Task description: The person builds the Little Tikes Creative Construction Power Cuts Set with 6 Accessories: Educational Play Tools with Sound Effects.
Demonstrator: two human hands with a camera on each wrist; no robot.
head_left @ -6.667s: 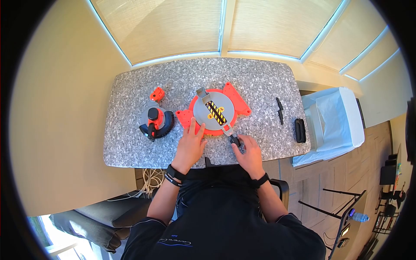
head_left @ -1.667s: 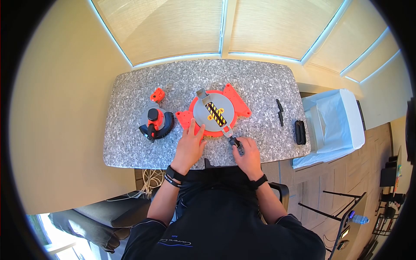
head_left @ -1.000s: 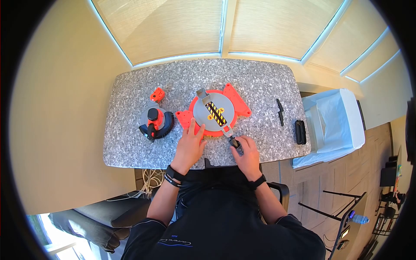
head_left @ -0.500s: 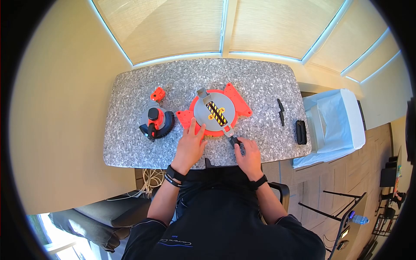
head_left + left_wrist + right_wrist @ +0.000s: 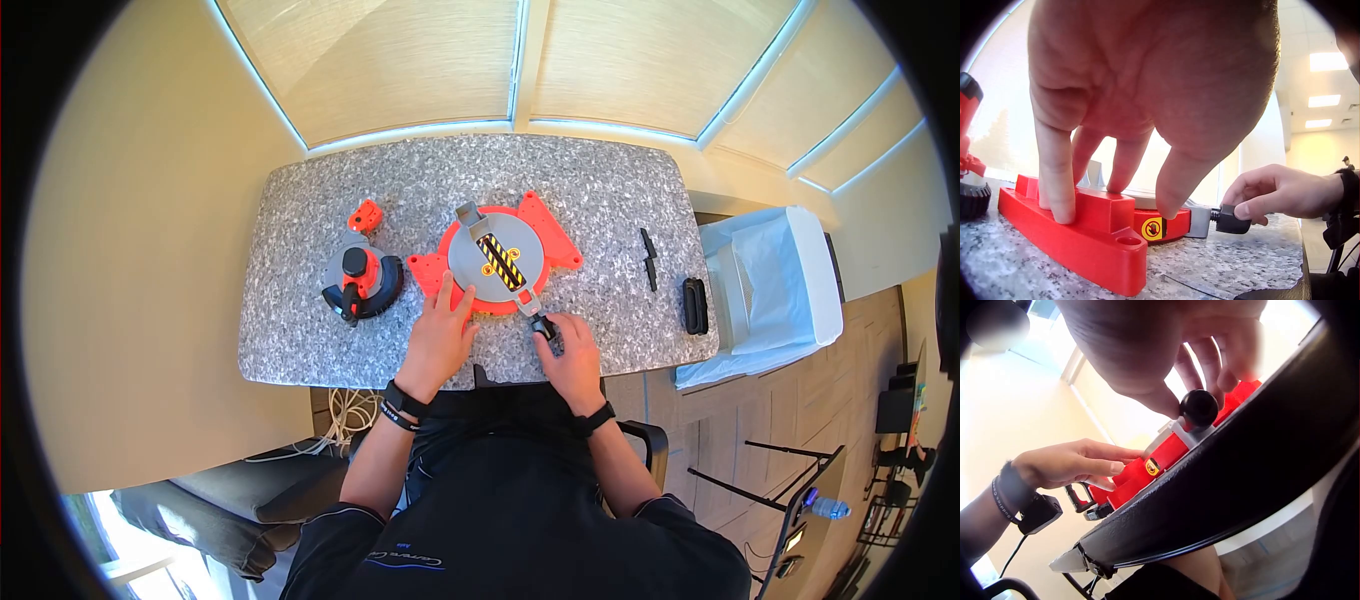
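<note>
In front of me on the table lies the red base [image 5: 548, 237] of a toy mitre saw, its round grey turntable [image 5: 466, 268] crossed by a black-and-yellow striped slot [image 5: 499, 262]. My left hand [image 5: 437, 340] rests on the base's near left side with fingers spread; in the left wrist view its fingertips press the red plastic [image 5: 1091, 234]. A black knob [image 5: 543, 326] on a threaded shaft sticks out from the turntable's near end. My right hand [image 5: 574, 368] pinches this knob [image 5: 1199, 410] between thumb and fingers.
The saw head [image 5: 362, 282], with black guard and red motor part, stands at the left, a red piece [image 5: 365, 217] behind it. Thin black strips [image 5: 648, 260] and a black oblong part [image 5: 694, 306] lie at the right. A lined bin [image 5: 780, 280] stands beyond the table's right edge.
My right fingers have shifted round the knob, spreading half a second ago and closer together now. The left hand and the base have stayed in place.
</note>
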